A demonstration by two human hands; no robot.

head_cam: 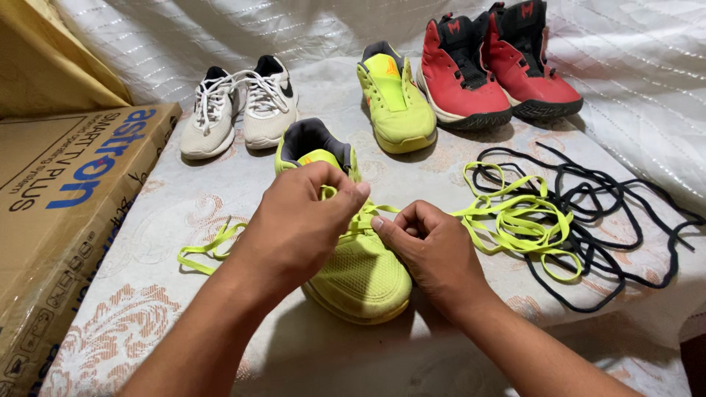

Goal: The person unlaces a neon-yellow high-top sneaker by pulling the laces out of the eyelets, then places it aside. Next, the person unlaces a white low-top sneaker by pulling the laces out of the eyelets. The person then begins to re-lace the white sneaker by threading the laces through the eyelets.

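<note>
while the neon shoe (353, 272) sat mid-bed, light and soft, both the left hand (298, 220) and right hand (430, 246) were pinched shut on its limp, flat lace (362, 217), best gripped near the eyelets.

Head cam, one package in view: cardboard box (70, 213), large, flat, rectangular, brown. Lay at left edge of frame, alongside the patterned cloth, long side running from near bottom-left corner up toward upper left. Top face carried blue and black print plus a row of small black pictograms near lower edge. Upper left corner partly covered by yellow fabric (44, 55). No other labels, signs or screens seen.
</note>
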